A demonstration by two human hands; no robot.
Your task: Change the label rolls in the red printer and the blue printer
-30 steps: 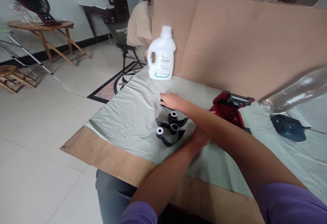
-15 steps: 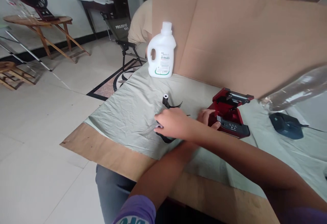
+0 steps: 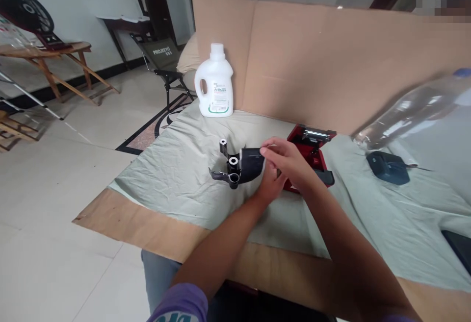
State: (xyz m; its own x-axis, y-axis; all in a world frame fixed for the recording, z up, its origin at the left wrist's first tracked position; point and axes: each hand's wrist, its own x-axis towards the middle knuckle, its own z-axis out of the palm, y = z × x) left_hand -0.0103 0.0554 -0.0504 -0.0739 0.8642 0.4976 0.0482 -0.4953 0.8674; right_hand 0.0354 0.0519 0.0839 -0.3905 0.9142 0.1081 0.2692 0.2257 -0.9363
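A wide black strip with pale edges bulges up from the cloth, beside several small black rolls with white cores. My right hand pinches the strip's right end between thumb and fingers. Just below it, my left hand is close against the same end, with its fingers mostly hidden behind the strip and my right hand. Behind both hands stands a red box-like device with its lid raised and a dark panel at its front, partly covered by my right hand.
A white detergent bottle stands upright at the back left, before a cardboard screen. To the right are a clear plastic bottle, a dark device with a cable and a black flat object. Grey-green cloth covers the board.
My right hand has moved right from the rolls to the strip's end. My left hand has come away from the red device to the strip. The view has shifted, and my arms are uncrossed.
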